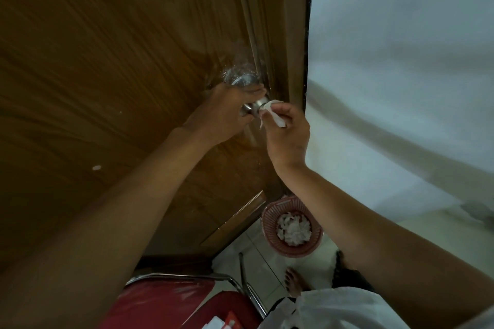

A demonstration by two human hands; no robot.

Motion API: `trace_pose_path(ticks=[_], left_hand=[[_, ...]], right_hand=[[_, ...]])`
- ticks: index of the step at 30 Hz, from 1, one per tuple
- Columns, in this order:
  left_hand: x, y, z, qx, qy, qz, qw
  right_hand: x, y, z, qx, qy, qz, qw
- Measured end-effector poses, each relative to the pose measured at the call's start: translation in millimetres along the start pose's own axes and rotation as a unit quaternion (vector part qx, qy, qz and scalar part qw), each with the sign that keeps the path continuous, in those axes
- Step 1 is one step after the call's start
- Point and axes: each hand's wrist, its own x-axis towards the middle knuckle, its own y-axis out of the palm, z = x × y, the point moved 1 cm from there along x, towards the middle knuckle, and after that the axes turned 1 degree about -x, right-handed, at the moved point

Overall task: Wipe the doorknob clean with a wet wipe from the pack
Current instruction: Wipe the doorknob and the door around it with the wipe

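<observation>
A round metal doorknob (252,107) sticks out of the brown wooden door (107,61) near its right edge. My left hand (222,115) is curled around the knob from the left and above. My right hand (287,133) pinches a crumpled white wet wipe (271,112) and holds it against the knob's right side. Part of the knob is hidden behind my left fingers. At the bottom edge a red and white pack (222,322) lies on a red chair seat; only its corner shows.
A pink plastic basket (270,211) holding several crumpled white wipes stands on the tiled floor below the knob. A red chair (165,299) with a chrome frame is at the bottom left. A pale wall (401,61) fills the right side. My bare foot (294,282) is on the floor.
</observation>
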Motion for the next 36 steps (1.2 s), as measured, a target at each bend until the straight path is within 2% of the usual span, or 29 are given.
trace_pose_path(ticks=[5, 10, 13, 18, 24, 29, 34, 36], left_hand=[[-0.2, 1.1, 0.2, 0.000, -0.004, -0.001, 1.000], [0.1, 2.2, 3.2, 0.007, -0.006, 0.001, 1.000], [-0.1, 3.7, 3.8, 0.000, -0.010, -0.002, 1.000], [-0.8, 3.3, 2.2, -0.011, -0.012, -0.007, 1.000], [-2.1, 2.6, 0.2, -0.011, -0.014, -0.003, 1.000], [-1.0, 3.8, 1.9, -0.011, -0.015, -0.004, 1.000], [-0.6, 4.9, 3.3, -0.014, -0.008, -0.006, 1.000], [-1.0, 4.7, 2.7, -0.015, -0.006, -0.007, 1.000]], right_hand=[[-2.2, 0.4, 3.8, -0.006, -0.003, 0.024, 1.000], [2.2, -0.7, 1.8, -0.001, 0.005, 0.004, 1.000], [-3.3, 0.3, -3.0, -0.020, 0.008, 0.021, 1.000], [5.2, 1.0, 7.2, 0.020, 0.009, 0.001, 1.000], [-6.9, 1.8, -3.2, -0.031, 0.032, 0.027, 0.999], [2.6, -0.6, 7.1, 0.007, 0.008, -0.027, 1.000], [-14.6, 0.8, -0.2, -0.007, -0.013, 0.048, 0.999], [-13.0, -0.3, -1.5, 0.001, -0.018, 0.050, 0.999]])
